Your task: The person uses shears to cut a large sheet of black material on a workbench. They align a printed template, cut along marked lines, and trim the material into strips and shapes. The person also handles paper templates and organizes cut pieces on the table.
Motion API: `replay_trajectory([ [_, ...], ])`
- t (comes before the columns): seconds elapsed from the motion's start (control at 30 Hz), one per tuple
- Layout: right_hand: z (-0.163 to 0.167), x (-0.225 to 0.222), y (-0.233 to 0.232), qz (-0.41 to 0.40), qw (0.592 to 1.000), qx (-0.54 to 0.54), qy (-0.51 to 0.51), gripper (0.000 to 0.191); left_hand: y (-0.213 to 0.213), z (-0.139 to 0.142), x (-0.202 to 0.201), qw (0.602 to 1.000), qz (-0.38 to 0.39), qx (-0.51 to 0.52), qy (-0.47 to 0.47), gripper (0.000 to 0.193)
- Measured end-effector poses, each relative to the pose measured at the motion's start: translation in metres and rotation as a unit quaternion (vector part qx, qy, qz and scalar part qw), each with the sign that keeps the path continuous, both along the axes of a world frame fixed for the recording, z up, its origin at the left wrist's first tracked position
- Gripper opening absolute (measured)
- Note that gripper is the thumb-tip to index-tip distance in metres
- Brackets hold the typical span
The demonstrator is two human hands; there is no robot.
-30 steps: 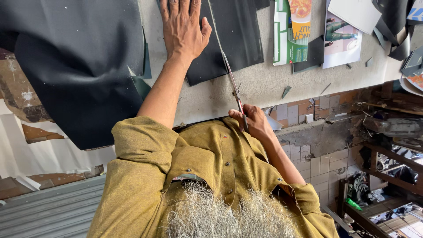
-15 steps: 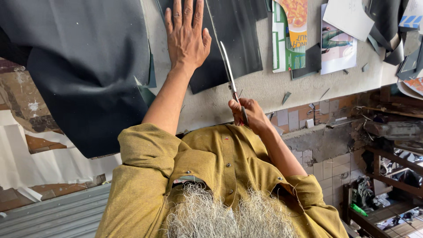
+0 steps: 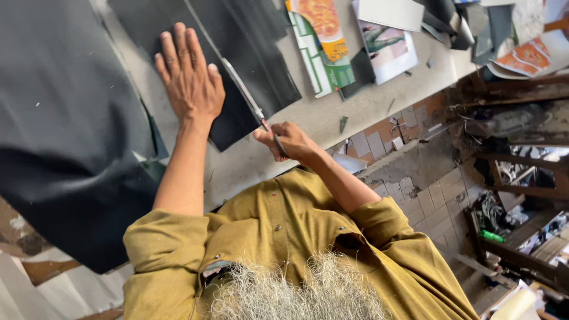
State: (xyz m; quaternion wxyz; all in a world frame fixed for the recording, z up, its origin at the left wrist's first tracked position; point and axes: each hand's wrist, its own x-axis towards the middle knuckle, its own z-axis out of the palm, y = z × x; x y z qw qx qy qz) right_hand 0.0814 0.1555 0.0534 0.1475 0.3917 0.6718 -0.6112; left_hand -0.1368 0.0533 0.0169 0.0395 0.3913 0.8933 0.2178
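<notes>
Pale and dusty, the work table [image 3: 332, 115] runs across the top of the view, with a person in a mustard shirt [image 3: 284, 237] leaning over it. Closest to that person, the right hand [image 3: 287, 141] is shut tight around the handles of a pair of scissors [image 3: 252, 106]. The long blades point away and lie along the edge of a black sheet [image 3: 249, 65], close to the table's near edge. Just to the side, the left hand [image 3: 189, 83] lies flat with fingers spread, pressing down on the same black sheet. A much bigger black sheet [image 3: 65, 136] lies next to the left arm and hangs over the table's edge, so that side is crowded. Small dark scraps [image 3: 344, 123] sit on the bare table just past the scissors. Farther off are a green and orange printed card [image 3: 320, 47], a picture page [image 3: 388, 50] and a plain white sheet [image 3: 391, 12]. More dark pieces [image 3: 462, 24] pile up in the far corner. Bare table shows only in a strip between the black sheet and the papers. Past the table's edge, a tiled floor [image 3: 432, 207] lies below, and wooden shelves [image 3: 521, 178] full of clutter stand beside it.
</notes>
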Motion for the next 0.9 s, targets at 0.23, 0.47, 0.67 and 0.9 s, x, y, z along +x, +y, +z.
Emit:
replay_trajectory([
  [0.23,0.008,-0.001,-0.009,0.067,0.990,0.121,-0.002,0.069,0.000,-0.003,-0.012,0.984,-0.017,0.047,0.172,0.053],
  [0.47,0.005,0.000,-0.008,0.043,0.994,0.099,-0.005,0.066,0.020,-0.007,-0.069,0.988,-0.012,0.071,0.136,0.017],
  [0.67,0.000,-0.010,-0.010,-0.027,0.999,-0.027,0.004,0.060,0.020,-0.021,-0.080,0.983,0.018,0.083,0.162,0.069],
  [0.9,-0.001,-0.046,0.000,0.007,0.999,-0.006,0.032,0.064,0.018,-0.020,-0.086,0.995,0.021,-0.026,0.089,0.068],
])
